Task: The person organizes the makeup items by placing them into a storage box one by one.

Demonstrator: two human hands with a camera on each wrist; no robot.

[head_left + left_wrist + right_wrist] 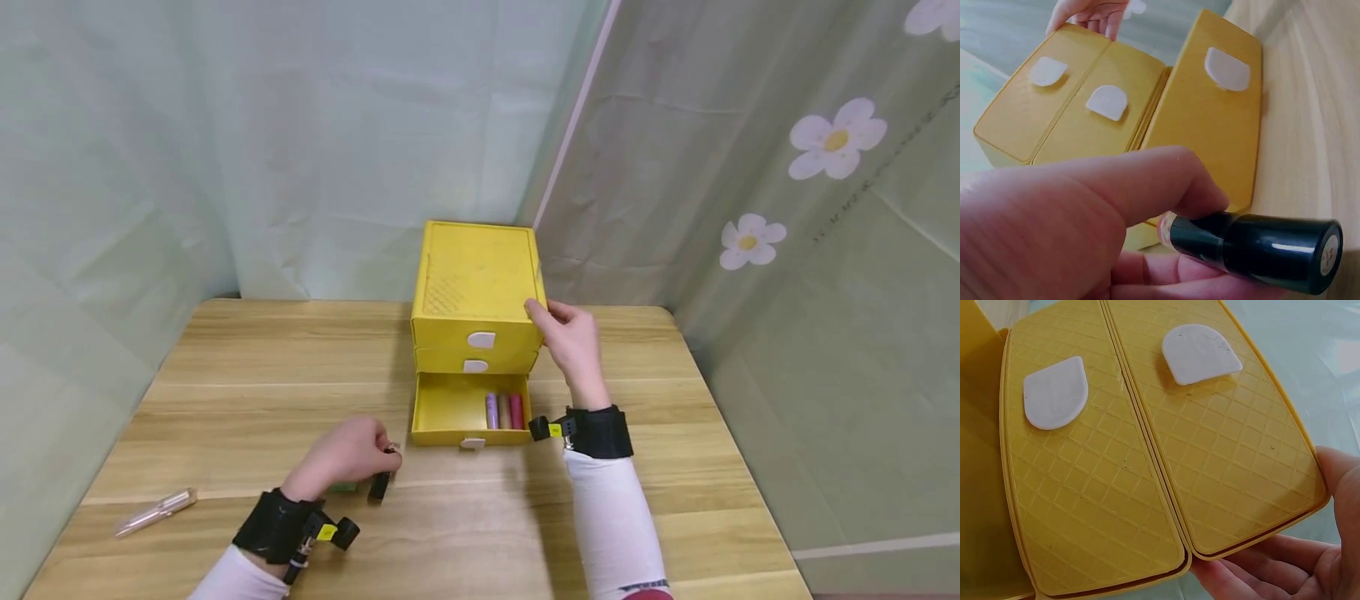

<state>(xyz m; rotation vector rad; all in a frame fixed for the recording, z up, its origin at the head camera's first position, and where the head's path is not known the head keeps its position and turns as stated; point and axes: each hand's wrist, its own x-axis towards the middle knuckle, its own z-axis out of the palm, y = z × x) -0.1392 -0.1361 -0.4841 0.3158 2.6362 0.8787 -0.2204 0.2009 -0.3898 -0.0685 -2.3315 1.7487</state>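
My left hand (347, 457) pinches a black-capped lip gloss tube (380, 483) above the table, in front of the drawer box. In the left wrist view the tube's glossy black end (1272, 250) carries a small round label, and a clear pinkish part shows by the fingers. My right hand (572, 340) grips the upper right front corner of a yellow drawer box (480, 271), thumb on the edge and fingers along the side. The bottom drawer (450, 404) is pulled out. Inside, on its right side, lie a purple tube (492, 411), a brownish tube (504, 412) and a red tube (517, 412).
A clear slender packaged item (156, 512) lies at the table's left. Something green (344, 486) shows partly from behind the left hand. The upper two drawers, with white tabs (481, 340), are closed. Hanging cloth (360, 150) stands behind the wooden table (675, 492).
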